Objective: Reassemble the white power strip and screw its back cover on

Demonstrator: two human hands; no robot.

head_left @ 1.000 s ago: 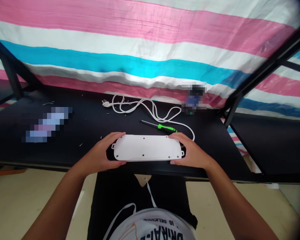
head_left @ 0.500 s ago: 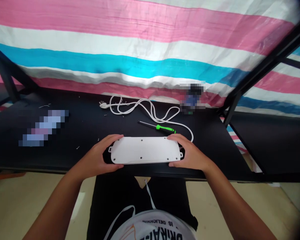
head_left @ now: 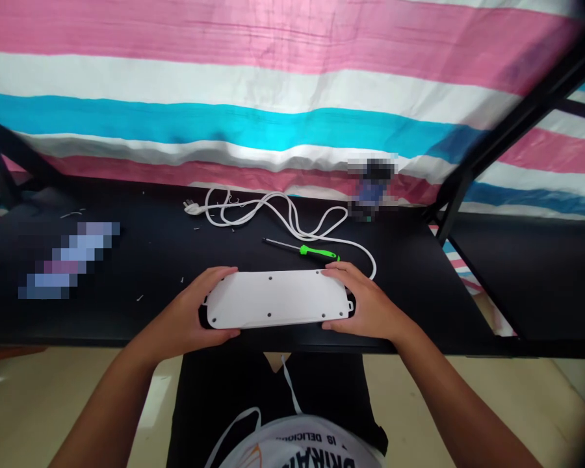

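A white power strip [head_left: 277,299] lies crosswise near the table's front edge, its flat back with several screw holes facing up. My left hand [head_left: 197,312] grips its left end, thumb on the near side and fingers on the far side. At the other end my right hand [head_left: 363,302] clasps it the same way. A white power cord [head_left: 316,237] runs from behind the right hand and loops across the table to a plug [head_left: 192,207]. Just beyond the strip lies a screwdriver [head_left: 316,252] with a green and black handle. The underside of the strip is hidden.
The black table [head_left: 127,325] holds several small screws [head_left: 140,298] at the left. A blurred-out object [head_left: 71,263] lies farther left, and another blurred object [head_left: 370,185] stands at the back right. Behind hangs a striped sheet [head_left: 273,123], with black frame bars [head_left: 453,195] at the sides.
The view has shifted slightly, so the table things appear a little farther left. Both hands keep their hold on the power strip, which seems otherwise unchanged.
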